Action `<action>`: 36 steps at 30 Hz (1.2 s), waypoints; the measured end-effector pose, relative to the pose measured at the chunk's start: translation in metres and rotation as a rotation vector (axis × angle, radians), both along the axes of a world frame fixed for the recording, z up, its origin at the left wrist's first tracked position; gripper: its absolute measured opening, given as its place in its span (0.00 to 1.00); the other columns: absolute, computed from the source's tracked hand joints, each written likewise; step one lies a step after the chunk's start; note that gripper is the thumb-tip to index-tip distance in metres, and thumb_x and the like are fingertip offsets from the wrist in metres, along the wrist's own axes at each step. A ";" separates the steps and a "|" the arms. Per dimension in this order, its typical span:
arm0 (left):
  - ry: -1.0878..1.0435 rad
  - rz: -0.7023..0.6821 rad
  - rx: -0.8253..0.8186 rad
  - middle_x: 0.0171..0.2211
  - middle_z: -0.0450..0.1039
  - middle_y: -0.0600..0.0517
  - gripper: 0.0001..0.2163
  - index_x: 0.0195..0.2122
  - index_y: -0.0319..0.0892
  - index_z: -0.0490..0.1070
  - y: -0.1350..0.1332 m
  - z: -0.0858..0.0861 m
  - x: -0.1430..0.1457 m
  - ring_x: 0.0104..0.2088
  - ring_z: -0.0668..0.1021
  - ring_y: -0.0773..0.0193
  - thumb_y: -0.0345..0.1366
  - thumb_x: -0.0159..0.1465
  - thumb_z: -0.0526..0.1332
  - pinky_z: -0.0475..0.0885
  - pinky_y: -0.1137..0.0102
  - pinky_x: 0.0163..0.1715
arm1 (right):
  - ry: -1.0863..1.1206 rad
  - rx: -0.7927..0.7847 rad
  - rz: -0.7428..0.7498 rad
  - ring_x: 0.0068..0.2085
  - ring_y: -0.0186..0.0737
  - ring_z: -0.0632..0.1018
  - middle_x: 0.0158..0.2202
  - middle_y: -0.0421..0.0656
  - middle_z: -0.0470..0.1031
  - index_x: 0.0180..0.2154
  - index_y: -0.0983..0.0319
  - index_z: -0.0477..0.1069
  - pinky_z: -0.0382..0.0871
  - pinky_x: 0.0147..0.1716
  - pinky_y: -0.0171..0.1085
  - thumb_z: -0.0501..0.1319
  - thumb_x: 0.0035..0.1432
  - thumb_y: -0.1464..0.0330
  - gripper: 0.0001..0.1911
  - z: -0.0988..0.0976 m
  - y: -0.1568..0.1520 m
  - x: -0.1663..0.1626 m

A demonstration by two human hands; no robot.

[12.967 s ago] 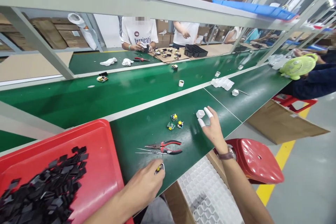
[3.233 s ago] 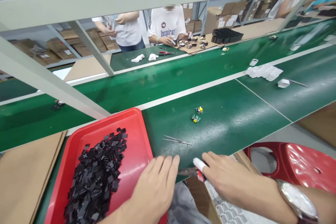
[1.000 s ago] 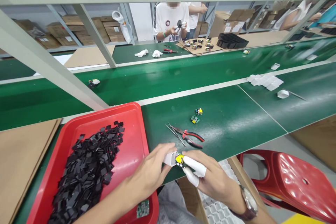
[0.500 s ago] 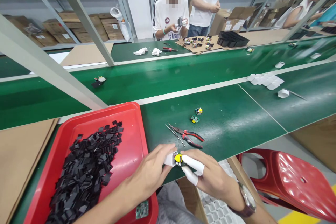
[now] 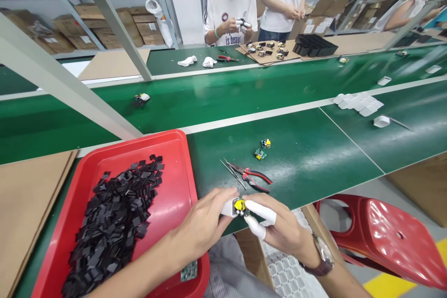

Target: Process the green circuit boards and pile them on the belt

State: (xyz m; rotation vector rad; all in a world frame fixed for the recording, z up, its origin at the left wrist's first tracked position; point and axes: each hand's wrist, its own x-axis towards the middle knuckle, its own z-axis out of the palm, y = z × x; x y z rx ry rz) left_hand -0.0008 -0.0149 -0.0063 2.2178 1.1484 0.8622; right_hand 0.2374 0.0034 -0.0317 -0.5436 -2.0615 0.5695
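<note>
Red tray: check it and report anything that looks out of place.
One oddity: a lone green board lies toward the near right corner of the tray, apart from the heap of black pieces and unlike them.

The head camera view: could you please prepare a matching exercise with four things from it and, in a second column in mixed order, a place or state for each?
Things:
1. white case
2. circuit board with a yellow part
3. pliers
4. red tray

Places or states:
A. lying beside the tweezers on the green bench
B. held by the right hand
C. bearing a heap of black pieces
D. held by the left hand

Right pairs: 1-D, 2-B, 3-A, 4-C.
</note>
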 end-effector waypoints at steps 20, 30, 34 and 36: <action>0.087 0.050 0.071 0.51 0.78 0.41 0.19 0.62 0.40 0.61 -0.011 0.013 0.009 0.50 0.82 0.53 0.25 0.71 0.56 0.83 0.56 0.47 | -0.020 0.038 -0.083 0.50 0.50 0.83 0.50 0.56 0.81 0.66 0.64 0.64 0.84 0.45 0.48 0.61 0.63 0.79 0.30 0.010 -0.007 0.000; -0.033 0.148 -0.209 0.50 0.81 0.48 0.26 0.66 0.47 0.56 -0.001 0.012 -0.004 0.49 0.84 0.55 0.29 0.69 0.62 0.82 0.55 0.49 | -0.065 0.005 -0.123 0.51 0.51 0.83 0.50 0.55 0.81 0.65 0.62 0.64 0.84 0.45 0.48 0.62 0.63 0.80 0.31 0.030 -0.015 0.002; -0.078 0.130 -0.184 0.51 0.81 0.48 0.27 0.66 0.48 0.55 -0.003 0.010 -0.002 0.50 0.84 0.55 0.29 0.68 0.62 0.80 0.52 0.52 | -0.009 0.025 -0.092 0.51 0.51 0.82 0.51 0.57 0.80 0.67 0.64 0.63 0.84 0.46 0.49 0.61 0.63 0.80 0.32 0.025 -0.011 -0.006; -0.074 0.120 -0.162 0.51 0.81 0.47 0.27 0.67 0.46 0.55 -0.005 0.009 -0.002 0.51 0.83 0.55 0.29 0.69 0.61 0.80 0.52 0.53 | 0.003 0.033 -0.088 0.51 0.51 0.82 0.50 0.57 0.80 0.66 0.65 0.63 0.84 0.46 0.49 0.61 0.63 0.81 0.31 0.023 -0.010 -0.008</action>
